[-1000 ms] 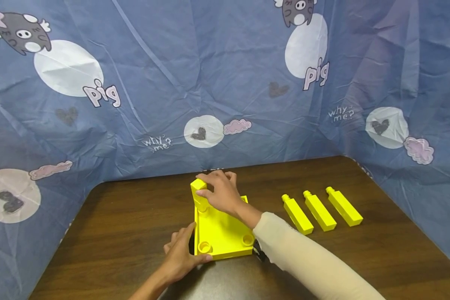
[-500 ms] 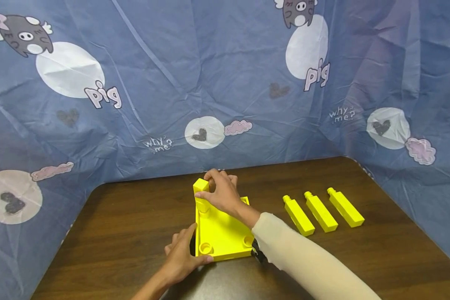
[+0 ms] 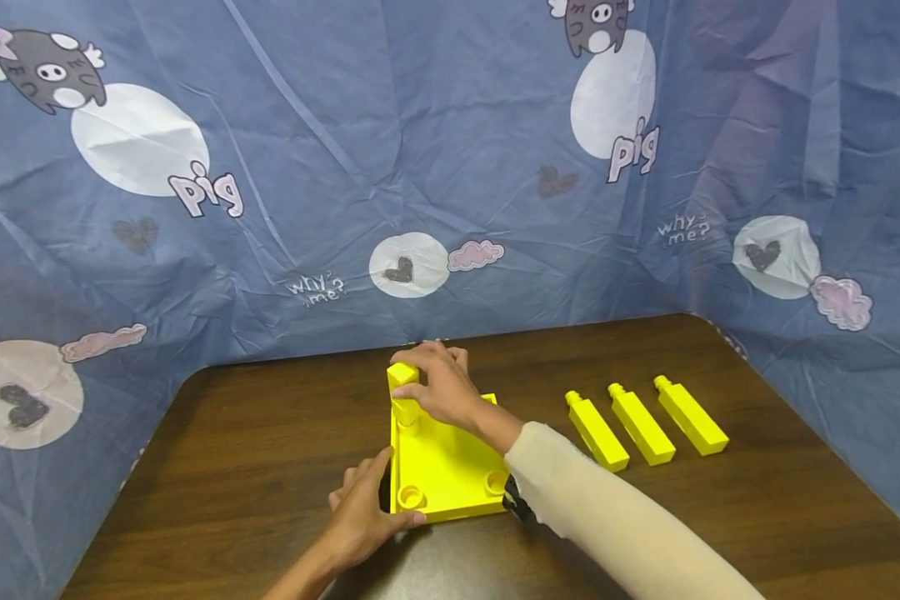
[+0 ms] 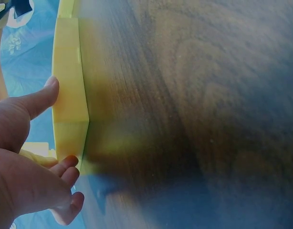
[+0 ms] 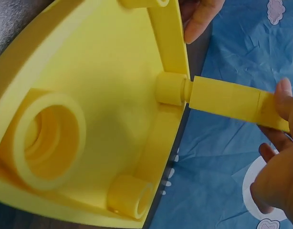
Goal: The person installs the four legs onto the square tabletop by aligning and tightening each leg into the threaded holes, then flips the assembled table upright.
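Note:
A yellow toy-like tabletop (image 3: pixel 450 467) lies underside up, with raised walls and round corner sockets. My left hand (image 3: pixel 363 512) grips its near left corner, thumb on the front wall and fingers on the left side; the left wrist view shows the thumb against the outer wall (image 4: pixel 70 71). A square yellow leg (image 5: pixel 227 98) stands at the far left socket (image 5: pixel 170 88), a little of its neck showing at the socket's mouth. Near its free end, my right hand (image 3: pixel 446 387) pinches the leg between thumb and fingers. The near left socket (image 3: pixel 411 497) holds no leg.
Three more yellow legs with threaded necks, a left one (image 3: pixel 597 433), a middle one (image 3: pixel 641 423) and a right one (image 3: pixel 690 414), lie side by side on the brown wooden table (image 3: pixel 270 450). A blue printed cloth (image 3: pixel 450 167) hangs behind.
The right fingers lifted off the leg's far side half a second ago and are round its top again now. The leg stays at the same socket; the left hand keeps its hold.

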Tool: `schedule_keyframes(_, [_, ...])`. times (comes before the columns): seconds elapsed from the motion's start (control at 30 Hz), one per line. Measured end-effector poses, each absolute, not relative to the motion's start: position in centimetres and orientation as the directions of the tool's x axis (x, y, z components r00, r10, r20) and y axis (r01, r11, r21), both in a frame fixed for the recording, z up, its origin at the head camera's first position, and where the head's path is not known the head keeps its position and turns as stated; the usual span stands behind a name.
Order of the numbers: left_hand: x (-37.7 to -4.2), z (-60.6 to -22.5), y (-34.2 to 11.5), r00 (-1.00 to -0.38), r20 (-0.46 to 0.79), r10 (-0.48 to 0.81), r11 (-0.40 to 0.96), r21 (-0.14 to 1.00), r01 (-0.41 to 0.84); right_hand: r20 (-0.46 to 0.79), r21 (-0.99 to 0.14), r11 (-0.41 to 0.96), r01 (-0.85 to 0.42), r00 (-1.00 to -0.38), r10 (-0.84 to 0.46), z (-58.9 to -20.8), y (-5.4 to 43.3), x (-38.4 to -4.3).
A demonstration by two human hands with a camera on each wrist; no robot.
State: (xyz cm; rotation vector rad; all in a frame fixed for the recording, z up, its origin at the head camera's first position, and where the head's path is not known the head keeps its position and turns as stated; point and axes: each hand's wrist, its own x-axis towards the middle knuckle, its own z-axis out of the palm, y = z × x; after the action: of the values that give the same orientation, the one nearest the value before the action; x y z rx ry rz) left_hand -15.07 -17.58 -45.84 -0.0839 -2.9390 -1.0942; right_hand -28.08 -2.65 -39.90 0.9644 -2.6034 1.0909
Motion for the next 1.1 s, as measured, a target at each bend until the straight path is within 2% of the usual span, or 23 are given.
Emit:
schedule_keyframes(0.13, [-15.0,-45.8,-17.6,-0.999,0.019,0.050,0.752,0.657,0.050,0.418,-0.605,0.529,-0.595,-0.803,-0.425,-39.9,-3.1,-28.2])
schedule_keyframes(0.3, [-15.0,-45.8,-17.5,-0.999,0.010,0.049,0.757,0.652,0.044,0.393,-0.642,0.556,-0.527,-0.850,-0.352,-40.0,-3.6,-28.2])
schedule_keyframes(0.53, [-15.0,-45.7,-17.5,-0.999,-0.005,0.047,0.757,0.653,0.032,0.323,-0.634,0.594,-0.495,-0.867,-0.379,-40.4,-3.4,-28.3])
schedule_keyframes(0.63, [-15.0,-45.6,-17.6,-0.999,0.004,0.050,0.754,0.656,0.040,0.287,-0.655,0.555,-0.513,-0.848,-0.445,-40.3,-2.8,-28.5])
schedule_keyframes(0.8, [-14.9,-45.5,-17.7,-0.999,0.005,0.053,0.745,0.666,0.043,0.288,-0.705,0.427,-0.567,-0.778,-0.558,-40.1,-1.8,-29.1])
schedule_keyframes(1.1, [-15.0,-45.7,-17.6,-0.999,-0.005,0.051,0.757,0.652,0.035,0.322,-0.678,0.434,-0.593,-0.770,-0.550,-39.5,-2.3,-29.1])
